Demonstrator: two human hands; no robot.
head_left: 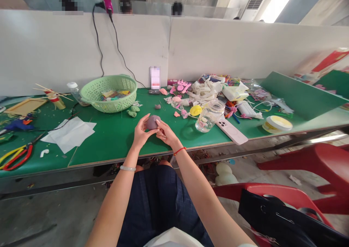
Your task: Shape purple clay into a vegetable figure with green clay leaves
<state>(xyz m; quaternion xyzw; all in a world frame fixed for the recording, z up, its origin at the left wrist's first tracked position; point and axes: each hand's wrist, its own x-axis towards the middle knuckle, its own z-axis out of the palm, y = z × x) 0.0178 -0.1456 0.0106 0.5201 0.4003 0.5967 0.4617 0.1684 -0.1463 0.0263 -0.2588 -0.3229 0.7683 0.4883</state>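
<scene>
Between my two hands, just above the near edge of the green table [109, 134], is a rounded purple-grey lump of clay [152, 122]. My left hand [142, 132] curves around its left side, with the thumb along the bottom. The fingers of my right hand [165, 132] press on its right side. A small piece of similar purple-grey clay [157, 106] lies on the table beyond. Green clay lumps [133, 111] sit to the left of it, and a small coral-pink piece [176, 114] lies to the right. The underside of the held lump is hidden.
A green basket [109, 107] holds small packets. White paper [71, 133] and pliers [23, 156] lie left. A clear jar [208, 118], pink phone [231, 130] and yellow-lidded tub [277, 124] stand right. An upright phone [155, 78] leans on the partition. Red chairs [308, 167] are at lower right.
</scene>
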